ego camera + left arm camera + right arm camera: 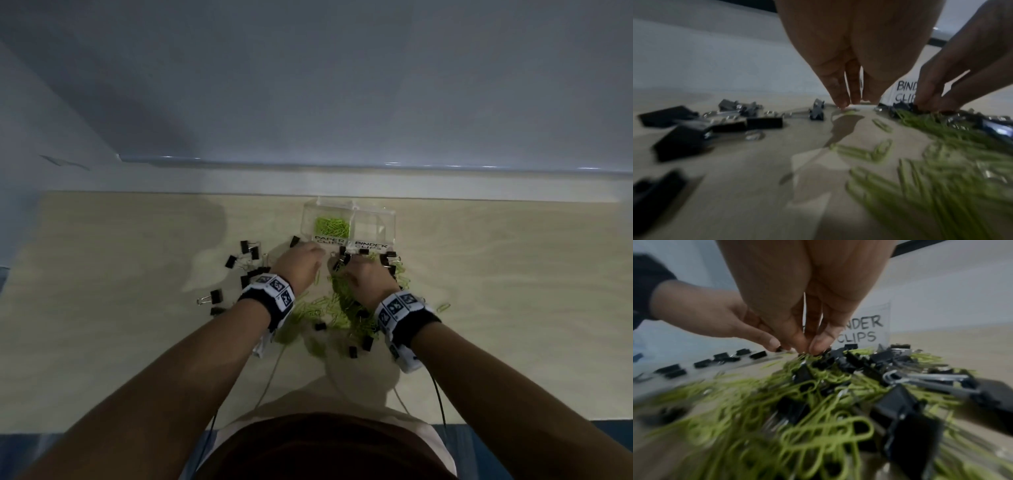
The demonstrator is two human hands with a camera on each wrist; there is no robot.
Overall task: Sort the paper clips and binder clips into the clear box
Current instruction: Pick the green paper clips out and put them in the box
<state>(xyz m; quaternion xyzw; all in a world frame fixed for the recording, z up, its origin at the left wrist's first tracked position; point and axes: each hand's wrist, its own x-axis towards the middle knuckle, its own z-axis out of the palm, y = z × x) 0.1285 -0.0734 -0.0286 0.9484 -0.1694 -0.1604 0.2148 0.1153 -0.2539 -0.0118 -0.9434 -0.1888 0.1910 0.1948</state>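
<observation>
The clear box (387, 219) stands at the back of the table, with green paper clips (331, 224) in its left half, labelled PAPER CLIPS. The half labelled BINDER CLIPS (371, 245) looks bare. In front lies a mixed pile (346, 301) of green paper clips and black binder clips. My left hand (317, 255) points down just before the box. Its fingertips (842, 104) and thumb meet on a single green paper clip (847, 112) on the table. My right hand (807, 348) pinches a black binder clip (825, 352) at the pile's far edge.
Several black binder clips (246, 255) lie scattered left of my left hand. A lone green clip (443, 307) lies to the right. A wall ledge (342, 164) runs behind the box. Cables (270, 383) trail from both wristbands toward the table's near edge.
</observation>
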